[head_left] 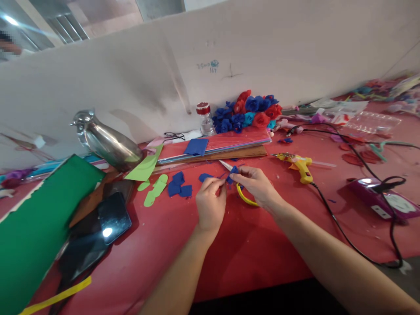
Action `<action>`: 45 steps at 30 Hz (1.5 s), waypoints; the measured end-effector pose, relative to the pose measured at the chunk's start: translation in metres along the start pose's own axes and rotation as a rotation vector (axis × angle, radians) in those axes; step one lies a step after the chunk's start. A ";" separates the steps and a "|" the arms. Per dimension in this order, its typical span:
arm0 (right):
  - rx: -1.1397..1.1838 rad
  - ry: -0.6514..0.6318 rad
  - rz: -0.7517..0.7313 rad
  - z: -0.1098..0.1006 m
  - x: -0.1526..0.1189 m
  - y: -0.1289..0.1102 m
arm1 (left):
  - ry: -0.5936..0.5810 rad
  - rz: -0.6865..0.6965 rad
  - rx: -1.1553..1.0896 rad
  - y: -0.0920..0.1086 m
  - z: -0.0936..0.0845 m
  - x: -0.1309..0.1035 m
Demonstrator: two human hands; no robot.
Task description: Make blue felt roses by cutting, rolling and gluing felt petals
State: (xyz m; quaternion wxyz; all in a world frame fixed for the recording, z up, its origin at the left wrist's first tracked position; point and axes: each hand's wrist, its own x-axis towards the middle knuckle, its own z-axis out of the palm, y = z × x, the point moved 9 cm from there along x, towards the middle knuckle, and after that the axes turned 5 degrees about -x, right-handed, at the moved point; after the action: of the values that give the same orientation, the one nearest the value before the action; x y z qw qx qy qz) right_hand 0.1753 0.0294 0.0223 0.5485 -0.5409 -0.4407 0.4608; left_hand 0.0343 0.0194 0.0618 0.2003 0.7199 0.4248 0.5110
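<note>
A small dark blue paper piece [232, 175] is pinched in my right hand [257, 183]. Close beside it on the left is my left hand [211, 203], its fingers pressed together near the paper's lower edge; what they grip is too small to make out. Scissors with yellow handles [246, 199] lie under and beside my right hand, the blade tip showing above the blue piece. Cut blue pieces [179, 184] and light green pieces [157, 189] rest on the red table [164, 245] to the left.
At the back are paper flowers [249, 114], a red-lidded jar [205, 120] and stacked sheets [216, 153]. A yellow glue gun [298, 165], its cord and a purple power strip [383, 199] lie right. A metal jug [108, 142], phone [114, 217] and green board [49, 227] occupy the left.
</note>
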 end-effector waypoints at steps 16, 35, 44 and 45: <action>-0.060 -0.011 -0.053 0.000 0.001 0.001 | -0.030 0.039 0.131 0.003 0.003 -0.004; -0.028 -0.113 0.010 0.000 0.005 0.003 | -0.220 -0.804 -0.721 -0.056 0.035 -0.013; -0.051 -0.114 -0.008 0.001 0.003 0.000 | -0.227 -0.810 -0.765 -0.048 0.035 -0.012; -0.057 -0.119 -0.017 0.002 0.003 -0.001 | -0.224 -0.807 -0.761 -0.047 0.035 -0.012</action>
State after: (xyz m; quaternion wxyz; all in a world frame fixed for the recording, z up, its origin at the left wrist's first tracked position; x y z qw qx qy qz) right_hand 0.1738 0.0325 0.0233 0.5097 -0.5242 -0.4898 0.4748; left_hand 0.0452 0.0411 0.0071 0.6690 0.4273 0.4286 0.4315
